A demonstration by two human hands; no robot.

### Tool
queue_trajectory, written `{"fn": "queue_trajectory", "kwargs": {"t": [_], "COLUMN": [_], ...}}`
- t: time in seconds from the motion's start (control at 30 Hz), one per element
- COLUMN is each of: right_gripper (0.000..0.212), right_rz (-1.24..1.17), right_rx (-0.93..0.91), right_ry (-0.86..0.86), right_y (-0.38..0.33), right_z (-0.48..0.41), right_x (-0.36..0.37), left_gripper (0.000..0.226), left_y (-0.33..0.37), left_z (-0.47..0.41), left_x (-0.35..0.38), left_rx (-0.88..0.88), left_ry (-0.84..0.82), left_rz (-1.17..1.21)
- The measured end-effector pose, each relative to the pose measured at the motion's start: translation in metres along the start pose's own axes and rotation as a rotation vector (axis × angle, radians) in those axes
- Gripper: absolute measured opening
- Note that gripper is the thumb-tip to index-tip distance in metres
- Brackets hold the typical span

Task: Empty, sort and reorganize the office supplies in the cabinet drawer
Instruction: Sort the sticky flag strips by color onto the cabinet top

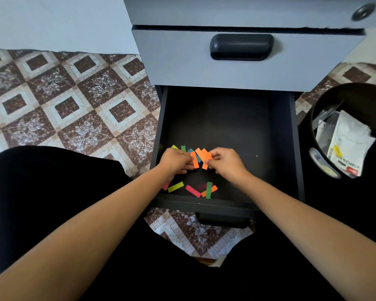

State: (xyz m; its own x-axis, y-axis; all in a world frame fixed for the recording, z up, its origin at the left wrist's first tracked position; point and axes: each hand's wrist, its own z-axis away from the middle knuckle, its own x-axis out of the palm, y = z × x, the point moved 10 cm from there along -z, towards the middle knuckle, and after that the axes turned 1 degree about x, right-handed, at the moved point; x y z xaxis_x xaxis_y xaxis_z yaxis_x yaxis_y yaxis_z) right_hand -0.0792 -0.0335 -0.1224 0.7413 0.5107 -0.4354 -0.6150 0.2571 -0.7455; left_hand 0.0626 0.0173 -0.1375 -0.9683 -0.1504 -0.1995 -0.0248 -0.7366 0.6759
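Note:
The lower cabinet drawer (294, 148) is pulled out, its dark floor nearly bare. My left hand (175, 160) and my right hand (226, 162) meet over its front part, both pinching a small bunch of coloured paper strips (201, 158), mostly orange with blue, green and yellow behind. More loose strips (192, 190) in pink, yellow-green, green and orange lie flat on the drawer floor just below my hands, near the front wall.
A black bin (326, 101) stands right of the drawer, holding white packets and a stapler box. The closed grey upper drawer with its dark handle (241, 47) overhangs the open one. Patterned brown floor lies to the left; my dark-clad legs flank the drawer.

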Motion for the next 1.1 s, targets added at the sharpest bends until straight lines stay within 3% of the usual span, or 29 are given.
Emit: {"fn": "queue_trajectory", "kwargs": {"t": [0.17, 0.67, 0.8, 1.1], "right_gripper": [0.006, 0.015, 0.007, 0.012], "right_rz": [-0.069, -0.088, -0.054, -0.041], "right_rx": [0.019, 0.008, -0.045, -0.037], "right_ry": [-0.030, -0.053, -0.017, 0.087], "right_y": [0.000, 0.007, 0.002, 0.006], "right_z": [0.004, 0.004, 0.003, -0.001], "right_x": [0.004, 0.008, 0.005, -0.004], "left_gripper": [0.014, 0.015, 0.012, 0.014], "left_y": [0.008, -0.001, -0.003, -0.008], "left_z": [0.005, 0.008, 0.005, 0.007], "left_x": [0.014, 0.030, 0.031, 0.034], "left_rx": [0.023, -0.031, -0.048, -0.081], "left_ry": [-0.092, -0.180, -0.154, -0.136], "left_rz": [0.162, 0.188, 0.261, 0.271]}}
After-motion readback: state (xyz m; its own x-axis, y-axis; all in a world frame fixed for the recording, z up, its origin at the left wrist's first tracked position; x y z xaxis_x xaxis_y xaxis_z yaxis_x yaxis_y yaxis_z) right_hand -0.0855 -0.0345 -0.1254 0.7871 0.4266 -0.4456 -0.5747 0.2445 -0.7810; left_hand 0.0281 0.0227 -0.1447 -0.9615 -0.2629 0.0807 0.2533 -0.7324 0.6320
